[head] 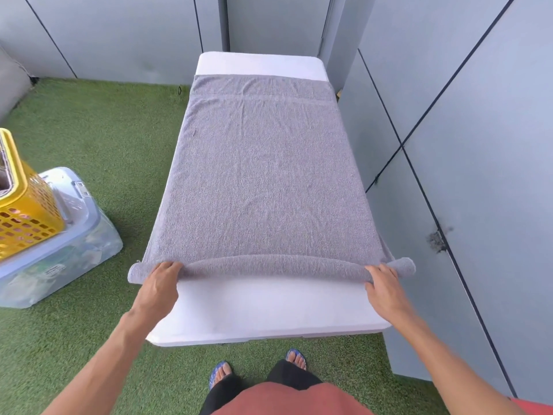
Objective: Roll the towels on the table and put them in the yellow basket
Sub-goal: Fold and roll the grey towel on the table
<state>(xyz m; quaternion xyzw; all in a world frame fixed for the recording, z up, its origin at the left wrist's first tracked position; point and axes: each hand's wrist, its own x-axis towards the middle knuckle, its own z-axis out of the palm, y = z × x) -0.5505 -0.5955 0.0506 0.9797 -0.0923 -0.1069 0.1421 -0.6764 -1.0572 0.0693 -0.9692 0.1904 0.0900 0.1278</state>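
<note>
A grey towel [260,175] lies spread flat along the white table [263,313]. Its near edge is curled into a thin roll that spans the table's width and sticks out past both sides. My left hand [160,287] grips the roll near its left end, fingers curled over it. My right hand [386,290] grips the roll near its right end in the same way. The yellow basket [24,211] stands at the far left, partly cut off by the frame edge.
The basket rests on a clear plastic storage box [59,259] on green artificial turf [104,139]. Grey panelled walls close in behind and along the right side of the table. My feet in blue sandals [220,372] stand by the table's near edge.
</note>
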